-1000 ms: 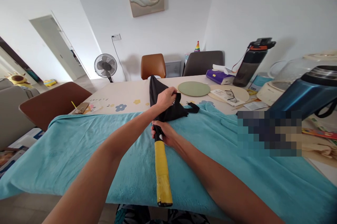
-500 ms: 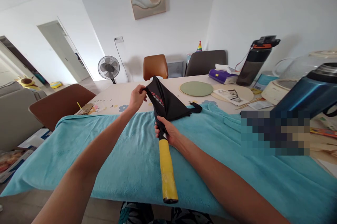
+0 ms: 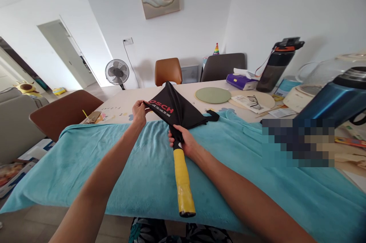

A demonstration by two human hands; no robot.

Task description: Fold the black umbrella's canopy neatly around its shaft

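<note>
A black umbrella (image 3: 187,111), partly folded with loose canopy cloth, lies over the towel with its yellow-wrapped handle (image 3: 183,182) pointing toward me. My left hand (image 3: 140,112) pinches an edge of the canopy and holds that panel out to the left, where red and white lettering shows. Around the gathered cloth just above the handle, my right hand (image 3: 183,140) is closed. The black closing strap (image 3: 213,115) sticks out on the right side of the canopy. Beneath it all spreads a turquoise towel (image 3: 137,170).
Right of the umbrella are a green round mat (image 3: 213,95), glasses (image 3: 254,101) on papers, and a purple tissue pack (image 3: 241,81). A dark bottle (image 3: 276,66) and a blue flask (image 3: 328,98) stand farther right. Chairs (image 3: 168,71) and a fan (image 3: 117,72) are beyond the table.
My left hand has moved left and slightly down, drawing the canopy panel outward so more of its lettering shows. My right hand keeps its hold at almost the same spot.
</note>
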